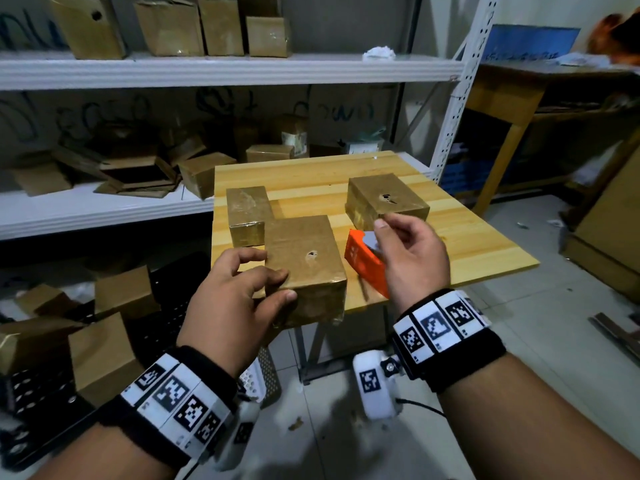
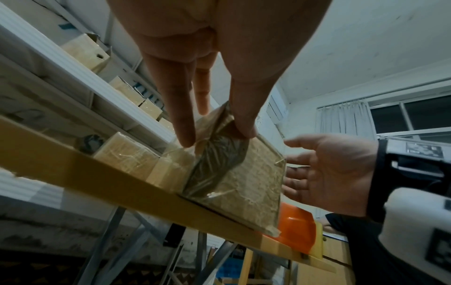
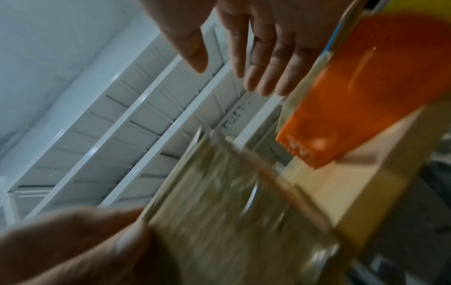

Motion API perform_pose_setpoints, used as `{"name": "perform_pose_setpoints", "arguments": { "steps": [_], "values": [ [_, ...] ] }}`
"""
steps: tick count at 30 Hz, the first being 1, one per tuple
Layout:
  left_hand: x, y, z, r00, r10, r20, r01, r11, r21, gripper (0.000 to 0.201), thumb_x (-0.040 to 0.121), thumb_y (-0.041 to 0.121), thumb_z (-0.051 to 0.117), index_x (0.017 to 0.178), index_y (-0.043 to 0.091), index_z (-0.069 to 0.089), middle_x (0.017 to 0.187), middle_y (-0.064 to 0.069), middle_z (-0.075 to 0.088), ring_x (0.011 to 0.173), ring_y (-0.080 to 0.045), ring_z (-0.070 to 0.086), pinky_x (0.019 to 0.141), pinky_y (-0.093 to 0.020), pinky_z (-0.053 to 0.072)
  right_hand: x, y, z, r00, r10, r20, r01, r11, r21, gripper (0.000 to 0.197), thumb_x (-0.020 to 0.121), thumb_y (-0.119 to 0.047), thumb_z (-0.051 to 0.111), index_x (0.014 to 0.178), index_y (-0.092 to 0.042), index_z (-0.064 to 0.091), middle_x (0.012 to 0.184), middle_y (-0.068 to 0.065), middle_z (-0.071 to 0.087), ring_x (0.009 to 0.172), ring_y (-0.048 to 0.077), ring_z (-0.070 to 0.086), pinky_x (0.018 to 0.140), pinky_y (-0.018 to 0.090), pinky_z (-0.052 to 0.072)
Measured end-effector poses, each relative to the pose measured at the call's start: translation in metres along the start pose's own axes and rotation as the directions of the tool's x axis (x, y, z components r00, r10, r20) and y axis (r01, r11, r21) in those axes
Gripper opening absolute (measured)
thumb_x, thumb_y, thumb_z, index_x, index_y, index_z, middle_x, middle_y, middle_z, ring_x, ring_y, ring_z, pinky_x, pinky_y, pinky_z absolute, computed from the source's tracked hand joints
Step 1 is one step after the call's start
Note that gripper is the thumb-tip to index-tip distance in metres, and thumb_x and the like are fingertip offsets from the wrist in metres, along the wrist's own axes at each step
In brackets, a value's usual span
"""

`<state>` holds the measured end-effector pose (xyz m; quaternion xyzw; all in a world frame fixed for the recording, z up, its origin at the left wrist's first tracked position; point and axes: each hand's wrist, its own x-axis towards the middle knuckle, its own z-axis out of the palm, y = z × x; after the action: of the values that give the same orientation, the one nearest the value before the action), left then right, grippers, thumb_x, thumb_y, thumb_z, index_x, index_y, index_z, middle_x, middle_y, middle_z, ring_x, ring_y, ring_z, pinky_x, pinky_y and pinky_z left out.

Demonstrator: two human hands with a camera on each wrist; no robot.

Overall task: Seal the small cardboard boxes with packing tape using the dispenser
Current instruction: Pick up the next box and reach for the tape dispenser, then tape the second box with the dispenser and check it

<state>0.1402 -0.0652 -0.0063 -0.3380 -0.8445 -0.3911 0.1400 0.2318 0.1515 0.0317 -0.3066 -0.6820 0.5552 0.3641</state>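
No legible wording anywhere; only coded squares and scrawl

Black-and-white square code markers [image 1: 433, 327] sit on the bands at both wrists and on the white camera housing [image 1: 374, 389] below the right wrist, but they carry no letters or numbers; dark scribbles [image 1: 221, 102] mark the wall behind the shelf, too loose to read; the orange tape dispenser [image 1: 365, 261] bears small pale print [image 3: 299, 149] near its edge, possibly a brand, blurred past reading in every view.
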Motion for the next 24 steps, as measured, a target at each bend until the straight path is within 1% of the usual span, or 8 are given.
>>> {"name": "perform_pose_setpoints", "arguments": {
  "steps": [2, 4, 6, 9, 12, 14, 19, 24],
  "values": [
    [0.002, -0.001, -0.001, 1.0, -0.007, -0.007, 0.007, 1.0, 0.022, 0.03, 0.082, 0.036, 0.085, 0.109, 0.022, 0.083, 0.128, 0.003, 0.06, 0.114, -0.016, 0.063, 0.089, -0.044, 0.063, 0.008, -0.002, -0.01, 0.999, -0.045, -0.022, 0.042, 0.994, -0.101, 0.03, 0.096, -0.035, 0.074, 0.124, -0.024, 0.07, 0.109, -0.014, 0.07, 0.1, 0.0, 0.066, 0.085, 0.022, 0.057],
    [0.005, 0.0, 0.0, 1.0, -0.003, -0.006, 0.003, 0.999, 0.045, 0.031, 0.083, 0.037, 0.084, 0.11, 0.023, 0.082, 0.127, 0.003, 0.061, 0.115, -0.016, 0.063, 0.09, -0.044, 0.062, 0.018, 0.005, -0.017, 0.998, -0.069, 0.01, 0.069, 0.951, -0.3, 0.036, 0.093, -0.042, 0.077, 0.124, -0.026, 0.069, 0.117, -0.007, 0.07, 0.103, 0.008, 0.067, 0.094, 0.033, 0.059],
    [0.007, 0.002, 0.002, 1.0, 0.005, -0.009, -0.004, 0.998, 0.055, 0.032, 0.083, 0.037, 0.085, 0.111, 0.022, 0.082, 0.126, 0.003, 0.062, 0.116, -0.015, 0.062, 0.092, -0.042, 0.061, 0.025, 0.012, -0.02, 0.994, -0.074, 0.085, 0.108, 0.845, -0.524, 0.048, 0.089, -0.049, 0.078, 0.13, -0.028, 0.067, 0.125, -0.002, 0.066, 0.113, 0.018, 0.066, 0.101, 0.043, 0.057],
    [0.01, 0.004, 0.002, 1.0, -0.004, -0.006, 0.004, 0.998, 0.066, 0.034, 0.083, 0.039, 0.084, 0.113, 0.025, 0.081, 0.127, 0.004, 0.061, 0.116, -0.01, 0.059, 0.092, -0.031, 0.055, 0.026, 0.017, -0.021, 0.972, -0.046, 0.229, 0.206, 0.628, -0.75, 0.066, 0.086, -0.063, 0.073, 0.141, -0.028, 0.06, 0.132, 0.0, 0.067, 0.122, 0.024, 0.064, 0.106, 0.047, 0.053],
    [0.011, 0.004, 0.0, 0.999, -0.038, 0.017, 0.038, 0.999, 0.021, 0.036, 0.081, 0.045, 0.083, 0.113, 0.028, 0.081, 0.128, 0.007, 0.059, 0.115, -0.007, 0.058, 0.085, -0.02, 0.053, 0.024, 0.018, -0.02, 0.943, 0.04, 0.331, 0.283, 0.429, -0.858, 0.075, 0.091, -0.071, 0.062, 0.152, -0.029, 0.048, 0.14, -0.002, 0.067, 0.129, 0.026, 0.062, 0.114, 0.048, 0.046],
    [0.013, 0.004, -0.002, 0.997, -0.06, 0.037, 0.061, 0.998, -0.026, 0.036, 0.08, 0.05, 0.081, 0.111, 0.031, 0.081, 0.127, 0.01, 0.057, 0.115, -0.007, 0.059, 0.082, -0.019, 0.055, 0.025, 0.018, -0.02, 0.939, 0.058, 0.34, 0.296, 0.371, -0.88, 0.069, 0.093, -0.067, 0.062, 0.15, -0.032, 0.045, 0.138, -0.002, 0.068, 0.13, 0.03, 0.061, 0.114, 0.048, 0.043],
    [0.019, 0.0, -0.005, 0.991, -0.071, 0.118, 0.08, 0.994, -0.077, 0.049, 0.077, 0.056, 0.08, 0.122, 0.036, 0.077, 0.142, 0.009, 0.052, 0.128, -0.01, 0.055, 0.099, -0.038, 0.058, 0.028, 0.01, -0.026, 0.949, 0.025, 0.314, 0.265, 0.475, -0.839, 0.057, 0.093, -0.044, 0.069, 0.146, -0.031, 0.05, 0.132, 0.001, 0.071, 0.118, 0.029, 0.067, 0.106, 0.044, 0.051],
    [0.023, -0.002, -0.003, 0.979, -0.064, 0.193, 0.079, 0.994, -0.073, 0.043, 0.083, 0.043, 0.083, 0.126, 0.039, 0.074, 0.154, 0.01, 0.048, 0.133, -0.01, 0.054, 0.11, -0.043, 0.052, 0.032, -0.012, -0.037, 0.978, -0.079, 0.194, 0.183, 0.769, -0.613, 0.034, 0.094, -0.039, 0.063, 0.125, -0.026, 0.069, 0.11, -0.002, 0.071, 0.093, 0.021, 0.064, 0.082, 0.038, 0.057]
  ]
}}
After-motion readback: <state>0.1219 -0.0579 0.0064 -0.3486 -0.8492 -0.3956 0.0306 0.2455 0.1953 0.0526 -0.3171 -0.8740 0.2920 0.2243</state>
